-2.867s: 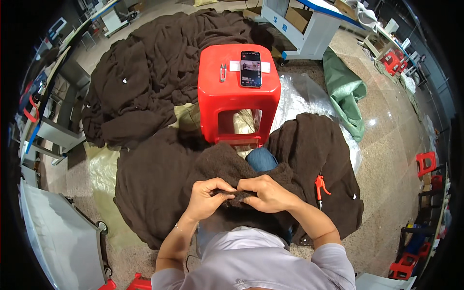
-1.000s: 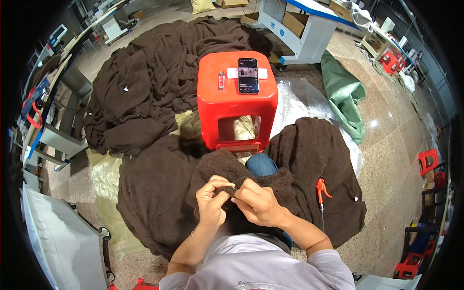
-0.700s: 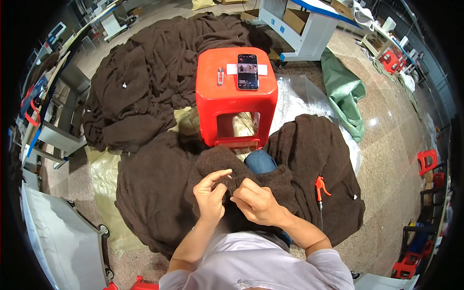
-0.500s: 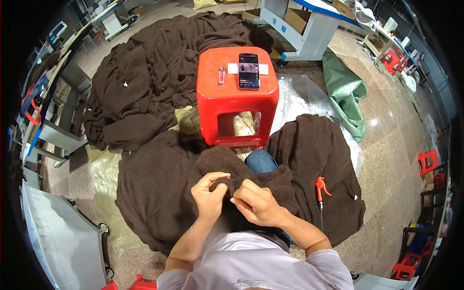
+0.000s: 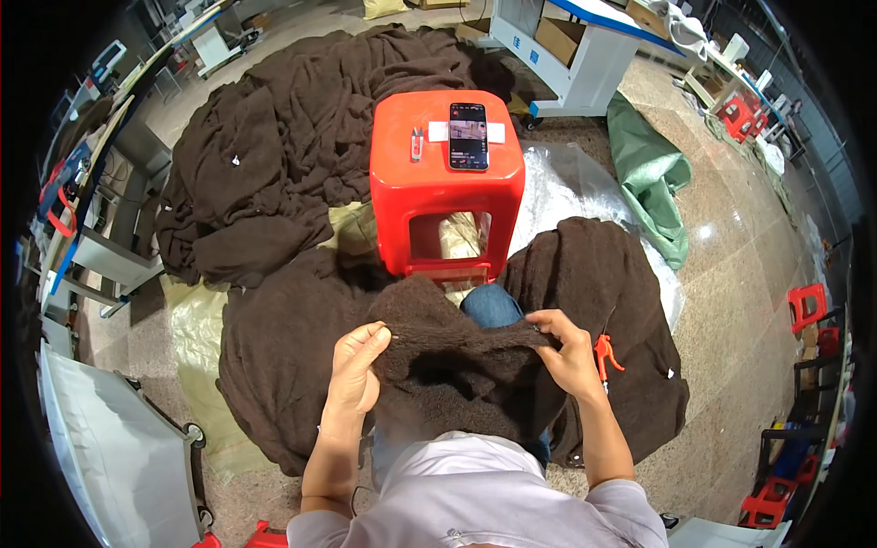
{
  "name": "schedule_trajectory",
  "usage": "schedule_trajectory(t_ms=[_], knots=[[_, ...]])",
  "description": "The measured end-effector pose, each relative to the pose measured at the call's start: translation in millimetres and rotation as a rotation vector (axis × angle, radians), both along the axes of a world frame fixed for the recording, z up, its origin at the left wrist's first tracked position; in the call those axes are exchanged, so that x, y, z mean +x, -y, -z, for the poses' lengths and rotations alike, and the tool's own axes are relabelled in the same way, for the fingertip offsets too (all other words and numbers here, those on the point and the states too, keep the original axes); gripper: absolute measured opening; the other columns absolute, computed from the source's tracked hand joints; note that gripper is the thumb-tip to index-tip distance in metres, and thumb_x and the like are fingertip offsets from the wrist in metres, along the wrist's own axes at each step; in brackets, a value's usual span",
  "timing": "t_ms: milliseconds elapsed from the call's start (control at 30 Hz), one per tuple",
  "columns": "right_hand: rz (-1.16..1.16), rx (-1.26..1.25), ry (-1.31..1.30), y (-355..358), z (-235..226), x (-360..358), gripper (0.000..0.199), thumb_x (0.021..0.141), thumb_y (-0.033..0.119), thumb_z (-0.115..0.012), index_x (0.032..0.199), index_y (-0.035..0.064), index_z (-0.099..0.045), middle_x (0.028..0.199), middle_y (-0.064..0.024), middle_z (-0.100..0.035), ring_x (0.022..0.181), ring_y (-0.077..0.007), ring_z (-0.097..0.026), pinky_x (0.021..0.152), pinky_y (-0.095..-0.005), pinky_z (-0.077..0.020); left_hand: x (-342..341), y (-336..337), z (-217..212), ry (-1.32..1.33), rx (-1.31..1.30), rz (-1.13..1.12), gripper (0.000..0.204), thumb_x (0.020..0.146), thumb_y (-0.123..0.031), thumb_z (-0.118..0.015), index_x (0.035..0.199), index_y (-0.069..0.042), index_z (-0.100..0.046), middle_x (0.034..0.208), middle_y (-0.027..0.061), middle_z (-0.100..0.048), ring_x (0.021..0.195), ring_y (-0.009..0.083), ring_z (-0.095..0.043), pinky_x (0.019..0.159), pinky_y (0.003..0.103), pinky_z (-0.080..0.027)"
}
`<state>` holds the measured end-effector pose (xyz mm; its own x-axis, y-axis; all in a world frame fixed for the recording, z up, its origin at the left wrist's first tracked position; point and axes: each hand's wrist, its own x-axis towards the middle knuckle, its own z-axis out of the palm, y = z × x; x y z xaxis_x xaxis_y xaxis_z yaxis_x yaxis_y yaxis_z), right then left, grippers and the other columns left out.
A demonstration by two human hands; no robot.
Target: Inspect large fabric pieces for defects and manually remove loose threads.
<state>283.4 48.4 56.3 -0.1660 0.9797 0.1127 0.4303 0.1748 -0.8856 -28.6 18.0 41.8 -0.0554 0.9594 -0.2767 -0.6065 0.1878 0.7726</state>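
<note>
A fuzzy dark brown fabric lies across my lap, its edge stretched between my two hands. At its left end my left hand is closed, pinching the edge between thumb and fingers. My right hand grips the other end, fingers bent over the cloth. Just beyond my right hand, a red-orange air blow gun hangs against a brown cloth heap. In front of me stands a red plastic stool, carrying a smartphone and small thread snips.
Brown fabric heaps lie at the far left, near left and right. Clear plastic sheeting and a green tarp cover floor beyond the stool. A white wheeled cabinet is at the left.
My hands were close together over the fabric and have moved apart, left and right. The fabric's edge is now drawn out between them.
</note>
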Motion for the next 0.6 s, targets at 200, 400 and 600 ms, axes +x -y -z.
schedule_trajectory(t_ms=[200,400,600], knots=[[0.245,-0.004,-0.338,-2,-1,11,0.021,0.081,-0.016,-0.058,0.097,-0.0039,-0.066,0.098,-0.0047,-0.07,0.091,-0.0099,-0.064,0.086,-0.0228,-0.0485,6,0,-8,-0.028,0.025,0.045,0.014,0.095,-0.011,-0.066,0.102,0.001,-0.068,0.098,0.0022,-0.069,0.09,0.0087,-0.062,0.086,0.024,-0.047],[0.179,0.28,-0.107,9,-31,-17,0.026,0.075,-0.016,-0.058,0.095,-0.0024,-0.067,0.093,-0.0082,-0.069,0.089,-0.0156,-0.065,0.084,-0.0259,-0.0496,24,-11,-16,0.037,0.024,0.087,0.015,0.096,-0.012,-0.065,0.101,0.001,-0.069,0.097,0.0023,-0.07,0.09,0.0079,-0.062,0.084,0.023,-0.048],[-0.244,0.784,-0.047,6,-21,-84,0.04,0.061,-0.011,-0.075,0.098,-0.0015,-0.067,0.094,-0.0148,-0.069,0.078,-0.0295,-0.07,0.066,-0.0348,-0.058,44,-5,-16,0.019,0.078,0.111,0.013,0.094,-0.01,-0.067,0.099,0.001,-0.071,0.094,0.0025,-0.07,0.087,0.0065,-0.063,0.082,0.022,-0.049]])
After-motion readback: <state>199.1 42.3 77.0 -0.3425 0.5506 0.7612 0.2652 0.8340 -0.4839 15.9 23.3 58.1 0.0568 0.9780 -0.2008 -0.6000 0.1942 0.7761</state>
